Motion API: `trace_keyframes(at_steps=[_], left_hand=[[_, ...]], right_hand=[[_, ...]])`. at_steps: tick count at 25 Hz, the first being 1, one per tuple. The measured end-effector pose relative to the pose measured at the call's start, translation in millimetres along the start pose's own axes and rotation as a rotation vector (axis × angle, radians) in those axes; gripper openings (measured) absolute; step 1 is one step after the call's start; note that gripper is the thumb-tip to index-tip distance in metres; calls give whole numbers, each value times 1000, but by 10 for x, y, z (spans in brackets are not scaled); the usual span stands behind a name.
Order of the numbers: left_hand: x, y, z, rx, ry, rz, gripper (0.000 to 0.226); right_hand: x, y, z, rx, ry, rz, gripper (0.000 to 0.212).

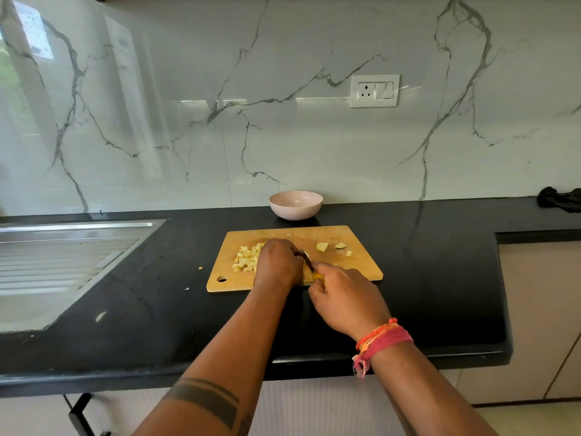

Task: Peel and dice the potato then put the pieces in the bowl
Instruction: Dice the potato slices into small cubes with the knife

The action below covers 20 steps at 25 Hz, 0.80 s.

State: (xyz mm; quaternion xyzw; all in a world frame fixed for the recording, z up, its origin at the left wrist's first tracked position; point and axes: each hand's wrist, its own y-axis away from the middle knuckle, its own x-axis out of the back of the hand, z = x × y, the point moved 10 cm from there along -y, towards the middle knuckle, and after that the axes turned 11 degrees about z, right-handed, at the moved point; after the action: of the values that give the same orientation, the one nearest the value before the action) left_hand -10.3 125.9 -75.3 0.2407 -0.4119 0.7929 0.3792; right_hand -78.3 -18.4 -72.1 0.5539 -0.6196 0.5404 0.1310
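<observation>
Dicing is under way: the knife (307,261) is gripped by the right hand (344,298), potato pinned under the curled left hand (276,262) mid-board (361,269); fingertips should be tucked. Bowl (296,204) is beyond.

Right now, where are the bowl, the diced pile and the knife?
bowl (296,212), head view, front outer wall.
diced pile (245,259), head view, middle of the cubes.
knife (307,259), head view, dark blade between the hands.

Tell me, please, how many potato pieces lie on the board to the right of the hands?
3: a pale yellow potato wedge, a smaller piece right of it, and a small cube nearer the wooden cutting board's right edge. The hands may hide more.
</observation>
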Motion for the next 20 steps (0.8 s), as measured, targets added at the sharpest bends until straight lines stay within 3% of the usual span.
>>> trace_keyframes(at_steps=[6, 11, 14, 20], left_hand=[[-14, 9, -29, 52, 38, 11, 16], [-32, 2, -44, 52, 44, 26, 16], [70, 51, -37, 55, 161, 39, 16], [373, 32, -156, 154, 413, 187, 22]], right_hand=[[-42, 7, -15, 20, 61, -36, 32], [161, 218, 80, -60, -32, 90, 48], [205, 209, 182, -133, -8, 153, 50], [-3, 111, -15, -98, 137, 68, 38]])
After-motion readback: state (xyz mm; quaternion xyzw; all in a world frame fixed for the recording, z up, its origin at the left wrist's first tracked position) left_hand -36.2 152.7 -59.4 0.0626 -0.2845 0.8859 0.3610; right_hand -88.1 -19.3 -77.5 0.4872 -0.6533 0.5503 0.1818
